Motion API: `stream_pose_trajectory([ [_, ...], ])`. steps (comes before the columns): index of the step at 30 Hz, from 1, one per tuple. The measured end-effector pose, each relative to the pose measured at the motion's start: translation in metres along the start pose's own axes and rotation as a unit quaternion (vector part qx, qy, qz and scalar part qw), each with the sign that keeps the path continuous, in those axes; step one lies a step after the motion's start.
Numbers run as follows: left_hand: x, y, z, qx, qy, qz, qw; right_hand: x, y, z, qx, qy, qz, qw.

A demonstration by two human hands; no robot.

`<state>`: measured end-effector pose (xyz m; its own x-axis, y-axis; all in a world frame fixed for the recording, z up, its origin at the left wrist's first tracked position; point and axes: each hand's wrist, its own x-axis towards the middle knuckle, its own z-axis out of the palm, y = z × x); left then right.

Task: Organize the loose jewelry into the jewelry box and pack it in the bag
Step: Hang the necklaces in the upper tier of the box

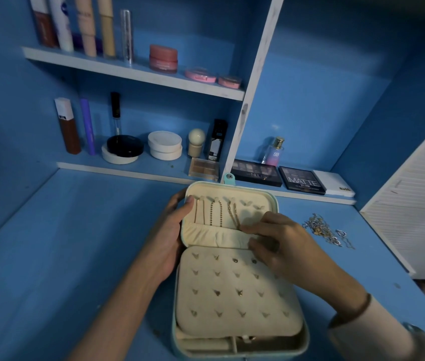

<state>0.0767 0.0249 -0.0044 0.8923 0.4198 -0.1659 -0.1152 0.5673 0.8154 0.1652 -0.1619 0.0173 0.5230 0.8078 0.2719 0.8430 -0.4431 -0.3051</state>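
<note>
Jewelry box [232,303] holds three chains [216,213]; left hand [172,230] grips lid, right hand [279,243] pinches rightmost; loose pile [322,230] unsorted, packing not begun.

Dim light covers a blue bench [49,256] backed by a blue wall [323,87], with a white upper shelf [133,71] and lower shelf [117,170] left of a white upright divider [257,82], and a white louvred panel [414,204] at right.

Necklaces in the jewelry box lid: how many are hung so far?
3. A thin chain hangs leftmost, beside the left hand gripping the lid, a beaded chain in the middle, a link chain rightmost, its end pinched by the right hand. More may be hidden.
</note>
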Motion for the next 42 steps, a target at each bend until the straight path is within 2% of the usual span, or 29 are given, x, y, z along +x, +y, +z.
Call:
stream_pose_trajectory([
  [8,-0.0004,0.0000,0.0001,0.003,-0.007,0.004,1.000,0.0012,0.0006,-0.0055,0.029,-0.025,0.011,0.999],
  [13,-0.0001,-0.0003,-0.0002,0.006,-0.008,0.002,1.000,0.0020,0.0000,-0.0055,0.022,-0.030,0.034,0.999],
  [25,0.0015,-0.0013,-0.0012,0.004,-0.007,0.004,1.000,0.0060,-0.0019,-0.0102,-0.003,-0.083,0.028,0.996],
  [36,0.0017,-0.0016,-0.0017,0.008,-0.010,0.005,1.000,0.0063,-0.0003,-0.0083,-0.002,-0.085,0.005,0.996],
  [42,0.0019,-0.0020,-0.0023,0.004,-0.010,0.005,1.000,0.0066,-0.0003,-0.0086,-0.010,-0.084,0.033,0.996],
])
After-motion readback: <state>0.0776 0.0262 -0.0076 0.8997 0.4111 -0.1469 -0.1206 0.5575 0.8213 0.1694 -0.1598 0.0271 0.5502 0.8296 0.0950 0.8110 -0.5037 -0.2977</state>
